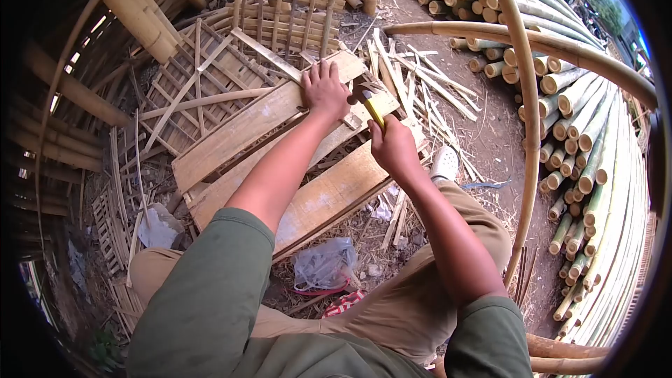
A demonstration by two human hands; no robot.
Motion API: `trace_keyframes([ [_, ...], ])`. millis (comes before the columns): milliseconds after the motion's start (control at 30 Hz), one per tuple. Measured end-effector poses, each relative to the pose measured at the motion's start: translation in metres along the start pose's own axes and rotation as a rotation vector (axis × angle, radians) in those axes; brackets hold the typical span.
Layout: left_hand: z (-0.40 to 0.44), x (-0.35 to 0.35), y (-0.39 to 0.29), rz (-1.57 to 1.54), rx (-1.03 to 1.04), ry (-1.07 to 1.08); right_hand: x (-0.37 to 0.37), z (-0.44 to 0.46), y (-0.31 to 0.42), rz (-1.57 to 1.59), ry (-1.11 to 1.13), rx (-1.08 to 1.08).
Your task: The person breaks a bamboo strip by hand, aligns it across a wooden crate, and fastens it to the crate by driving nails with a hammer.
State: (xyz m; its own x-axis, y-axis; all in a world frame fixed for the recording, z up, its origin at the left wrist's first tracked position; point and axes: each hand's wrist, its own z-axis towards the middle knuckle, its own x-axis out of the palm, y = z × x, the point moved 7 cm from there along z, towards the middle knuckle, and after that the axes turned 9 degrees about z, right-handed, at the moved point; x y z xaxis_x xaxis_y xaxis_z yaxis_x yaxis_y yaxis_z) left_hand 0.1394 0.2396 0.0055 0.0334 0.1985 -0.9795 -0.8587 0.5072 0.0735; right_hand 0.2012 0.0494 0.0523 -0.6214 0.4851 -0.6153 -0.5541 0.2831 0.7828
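Observation:
My right hand [395,145] is closed round the yellow handle of a hammer [373,110]. The hammer's dark head is up near the far end of the planks, close to my left hand. My left hand [326,89] lies with fingers spread on the far wooden plank [245,122], near its right end. A middle plank [231,185] and a near plank [332,196] lie roughly parallel to it, with gaps between them. Whether a nail is under the hammer head I cannot make out.
Woven bamboo panels [210,84] lie beyond the planks. Thin bamboo strips [437,84] litter the ground at right. Stacked bamboo poles [588,126] stand behind a curved bamboo pole [530,98]. A clear plastic bag [324,264] lies between my legs, and a white shoe [445,163] shows at right.

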Motion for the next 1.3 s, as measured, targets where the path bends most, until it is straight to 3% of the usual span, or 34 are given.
trace_keyframes([
  [133,-0.001,-0.004,-0.001,-0.020,-0.012,-0.050,0.007,0.006,-0.013,0.135,-0.075,-0.022],
  [200,-0.002,-0.006,0.000,-0.050,-0.012,-0.081,0.030,-0.002,-0.035,0.259,0.089,0.381],
  [267,-0.002,-0.006,0.000,-0.032,-0.008,-0.078,0.048,-0.020,-0.036,0.504,0.096,0.623],
  [533,0.001,-0.005,0.000,-0.026,0.020,-0.095,0.080,-0.030,-0.036,0.737,0.056,0.823],
  [967,0.002,0.005,0.004,-0.037,0.090,-0.071,0.080,-0.016,-0.040,0.583,-0.068,0.737],
  [1300,-0.002,0.002,0.000,-0.045,0.061,-0.055,0.086,-0.013,-0.049,0.604,-0.040,0.692],
])
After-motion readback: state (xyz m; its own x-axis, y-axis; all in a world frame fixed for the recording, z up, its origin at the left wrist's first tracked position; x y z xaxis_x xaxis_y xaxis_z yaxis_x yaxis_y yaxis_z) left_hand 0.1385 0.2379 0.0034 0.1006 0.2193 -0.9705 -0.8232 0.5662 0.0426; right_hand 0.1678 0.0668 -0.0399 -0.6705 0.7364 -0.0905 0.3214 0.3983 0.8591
